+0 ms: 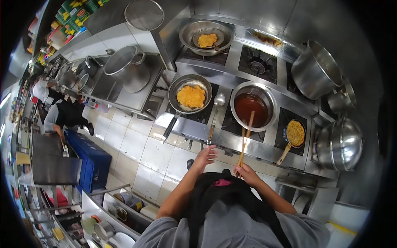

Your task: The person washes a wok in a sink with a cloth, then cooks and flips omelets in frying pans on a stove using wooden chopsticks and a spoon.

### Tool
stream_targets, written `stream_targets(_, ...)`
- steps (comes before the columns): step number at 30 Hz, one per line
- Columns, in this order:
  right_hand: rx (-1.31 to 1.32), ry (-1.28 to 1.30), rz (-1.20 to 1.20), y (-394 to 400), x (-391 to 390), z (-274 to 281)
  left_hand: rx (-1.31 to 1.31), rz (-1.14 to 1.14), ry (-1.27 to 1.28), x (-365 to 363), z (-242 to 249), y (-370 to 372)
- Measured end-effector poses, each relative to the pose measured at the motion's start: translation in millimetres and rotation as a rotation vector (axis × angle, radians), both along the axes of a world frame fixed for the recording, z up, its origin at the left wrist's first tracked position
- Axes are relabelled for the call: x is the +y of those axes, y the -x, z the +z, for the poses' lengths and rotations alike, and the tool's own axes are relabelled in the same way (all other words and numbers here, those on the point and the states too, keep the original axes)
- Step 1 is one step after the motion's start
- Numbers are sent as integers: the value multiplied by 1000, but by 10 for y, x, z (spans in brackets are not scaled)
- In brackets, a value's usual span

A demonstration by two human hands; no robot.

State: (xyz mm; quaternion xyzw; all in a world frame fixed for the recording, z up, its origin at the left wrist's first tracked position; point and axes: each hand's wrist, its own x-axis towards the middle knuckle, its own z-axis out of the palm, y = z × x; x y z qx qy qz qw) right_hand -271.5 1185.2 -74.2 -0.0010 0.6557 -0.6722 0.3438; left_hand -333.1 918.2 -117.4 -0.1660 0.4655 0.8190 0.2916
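My right hand (248, 172) is closed around a pair of long wooden chopsticks (244, 145). Their far ends reach over the rim of a steel bowl (271, 98) of reddish-brown liquid (248, 108) on the stove. My left hand (204, 158) is held in the air in front of the stove edge, fingers apart, with nothing in it. Close to it is the wooden handle of a metal spoon (219, 100), which lies between the burners. On the left front burner, a frying pan (173, 89) holds a yellow-orange fried piece (190, 96).
A small pan (295, 134) with an omelette-like round is at right. Behind, a strainer with another fried piece (207, 40) rests over a steel bowl (187, 35). Large pots (310, 72) stand at right. A co-worker (66, 113) bends near a blue bin (96, 163) at left.
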Motion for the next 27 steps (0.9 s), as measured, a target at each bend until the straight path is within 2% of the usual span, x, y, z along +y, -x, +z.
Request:
stream_targets(1,-12,26,-37,-30,-23,3,2,-19,-4,-141,-158,90)
stream_targets(3,-20,-19,-82,-176,-231,102,121,-211,477,-393,-536,208)
stream_targets(4,-14,-97,-82,-258,-340,163,133,-233,464,-465,-639,282)
stream_targets(5,-124,78,-106,-335,-402,138,152,-284,516,-515,-718,352)
stream_targets(6,-122,55,-169,-368,-490,86,174,-329,571,-564,-845,419)
stream_targets(7,-83,33,-184,-350,-540,96,362,-357,640,-581,-1312,497)
stream_targets(8,-47,13,-199,-327,-583,97,370,-366,630,-529,-1305,583)
stream_targets(10,-38,28,-307,-268,-732,216,609,-373,1019,-365,-1129,754)
stream_targets(11,-32,51,-403,-254,-809,301,525,-490,1044,-303,-840,895)
stream_targets(12,-29,47,-417,-232,-892,433,535,-500,1037,-207,-737,1004)
stream_targets(14,-97,85,-573,-204,-1037,678,501,-498,1300,-29,-648,1134)
stream_targets(17,-72,25,-711,-360,-1068,623,509,-585,1298,26,-599,1282)
stream_targets(21,-119,63,-869,-554,-999,533,485,-571,1283,87,-775,1359)
stream_targets(24,-193,56,-922,-554,-971,567,447,-538,1165,56,-742,1374)
stream_targets(26,-180,39,-915,-501,-969,541,445,-536,1019,-4,-652,1321)
stream_targets(27,-134,40,-901,-462,-960,502,440,-541,1022,-63,-657,1296)
